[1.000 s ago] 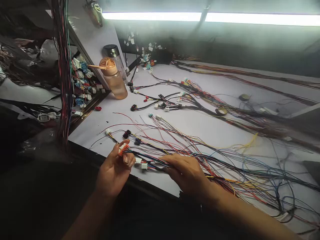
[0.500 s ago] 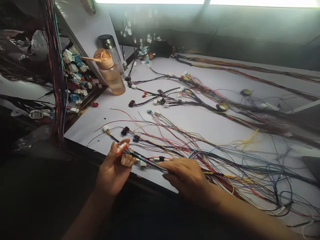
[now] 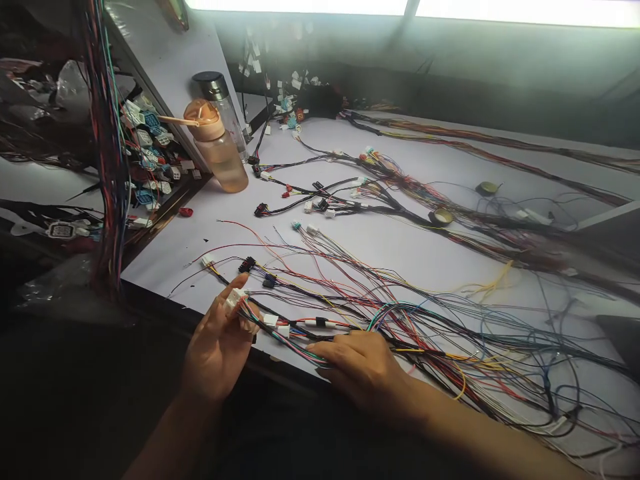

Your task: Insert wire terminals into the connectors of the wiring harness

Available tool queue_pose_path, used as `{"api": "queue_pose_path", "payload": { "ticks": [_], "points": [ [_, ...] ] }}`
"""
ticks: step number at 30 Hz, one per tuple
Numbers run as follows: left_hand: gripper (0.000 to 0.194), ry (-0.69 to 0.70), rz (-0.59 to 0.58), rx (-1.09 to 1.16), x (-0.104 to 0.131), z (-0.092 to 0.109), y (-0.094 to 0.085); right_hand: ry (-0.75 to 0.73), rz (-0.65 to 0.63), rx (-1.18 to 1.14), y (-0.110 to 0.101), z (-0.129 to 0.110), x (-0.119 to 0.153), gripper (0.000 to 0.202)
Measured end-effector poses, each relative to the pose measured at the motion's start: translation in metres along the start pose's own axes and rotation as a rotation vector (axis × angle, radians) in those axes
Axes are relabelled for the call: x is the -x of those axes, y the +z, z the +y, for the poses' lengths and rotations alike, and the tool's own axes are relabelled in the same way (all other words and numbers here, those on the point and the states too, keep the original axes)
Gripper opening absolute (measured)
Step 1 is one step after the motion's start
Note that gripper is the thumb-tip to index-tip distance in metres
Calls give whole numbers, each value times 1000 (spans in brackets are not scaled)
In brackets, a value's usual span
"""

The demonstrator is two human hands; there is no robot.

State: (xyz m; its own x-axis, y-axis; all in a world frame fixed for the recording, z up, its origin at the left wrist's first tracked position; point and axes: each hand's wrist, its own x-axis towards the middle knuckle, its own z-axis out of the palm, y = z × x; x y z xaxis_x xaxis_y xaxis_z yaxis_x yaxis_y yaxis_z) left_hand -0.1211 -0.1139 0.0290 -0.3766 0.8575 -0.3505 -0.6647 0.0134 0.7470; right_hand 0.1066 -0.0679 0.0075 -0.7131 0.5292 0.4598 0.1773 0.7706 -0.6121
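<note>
In my left hand I grip a white wire connector between thumb and fingers, near the table's front edge. A bundle of coloured wires runs from the connector to my right hand, whose fingers are closed round it. Just behind the bundle lie white connectors and a red wire with a black band. Beyond my left fingertips are a black connector, a dark blue one and a small white one on its own wires.
A peach drinking bottle and a black-lidded clear bottle stand at the back left. Taped harness branches cross the table's middle, beside a tape roll. A thick wire bundle hangs at left, near many connectors.
The connector in my left hand has turned, so more of its white side and less orange shows. Both hands have shifted slightly left and down, and the wire bundle hangs lower.
</note>
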Motion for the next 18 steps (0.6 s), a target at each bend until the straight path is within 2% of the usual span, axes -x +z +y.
{"api": "queue_pose_path", "payload": {
  "ticks": [4, 8, 10, 13, 16, 18],
  "points": [
    [53, -91, 20, 35, 6, -9, -9, -4, -17, 22, 10, 2, 4, 20],
    [26, -96, 59, 22, 9, -20, -13, 0, -59, 36, 19, 6, 7, 21],
    [20, -62, 64, -4, 8, -21, -14, -5, -71, 54, 19, 8, 4, 23],
    [25, -19, 97, -65, 7, -19, -16, -29, -67, 75, 6, 2, -8, 31],
    [28, -38, 199, -86, 5, -18, -17, -39, -67, 19, -14, -17, -23, 33],
    [32, -60, 268, -69, 4, -21, -17, -57, -124, 21, -24, -32, -26, 36]
  ]
}}
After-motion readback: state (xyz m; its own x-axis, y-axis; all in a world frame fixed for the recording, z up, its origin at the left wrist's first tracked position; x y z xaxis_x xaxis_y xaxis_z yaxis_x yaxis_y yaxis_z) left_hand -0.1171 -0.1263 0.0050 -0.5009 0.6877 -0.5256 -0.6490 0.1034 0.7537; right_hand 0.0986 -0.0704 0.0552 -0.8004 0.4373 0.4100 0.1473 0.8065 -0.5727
